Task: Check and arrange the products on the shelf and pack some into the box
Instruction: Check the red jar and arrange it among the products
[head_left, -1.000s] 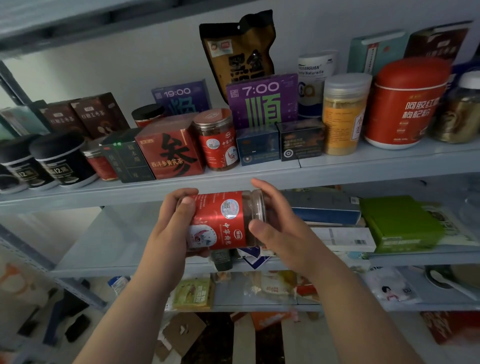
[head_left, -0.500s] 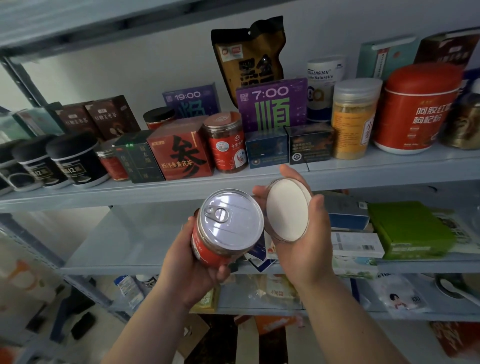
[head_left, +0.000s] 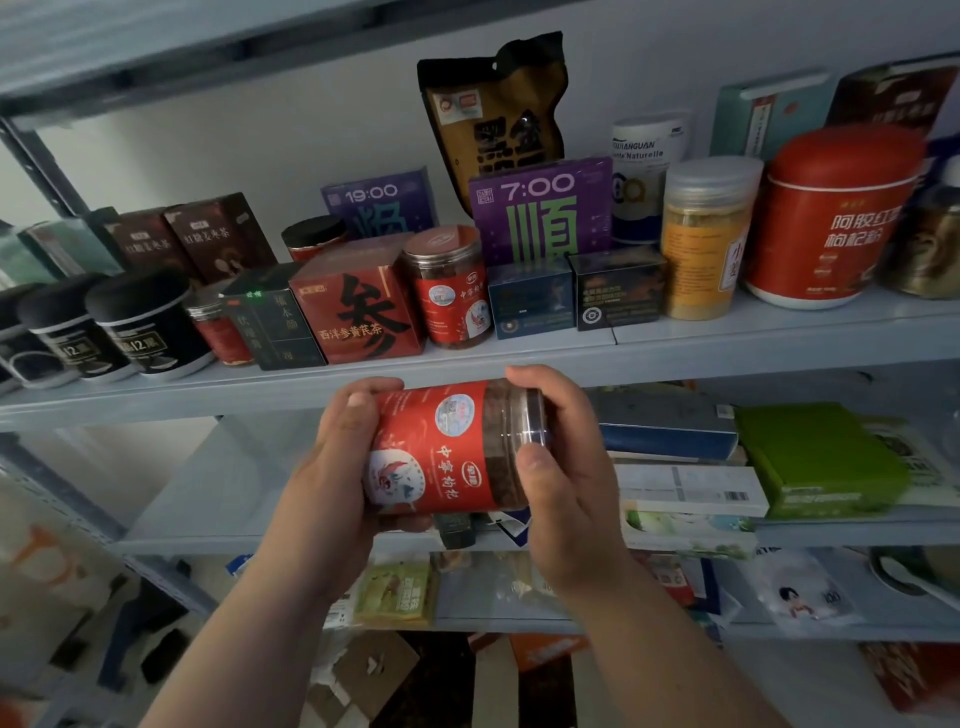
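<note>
We hold the red-label jar (head_left: 447, 447) on its side in both hands, mid-air just in front of the shelf edge (head_left: 727, 348). Our left hand (head_left: 332, 467) grips the base end, fingers and thumb curled round it. Our right hand (head_left: 566, 488) curls round the clear lid end, thumb across the front. Lower tier behind: green box (head_left: 815, 457). Upper tier: matching jar (head_left: 452, 291) upright between red box (head_left: 358, 306) and dark blue box (head_left: 530, 299), purple 7:00 box (head_left: 540, 208) further back
</note>
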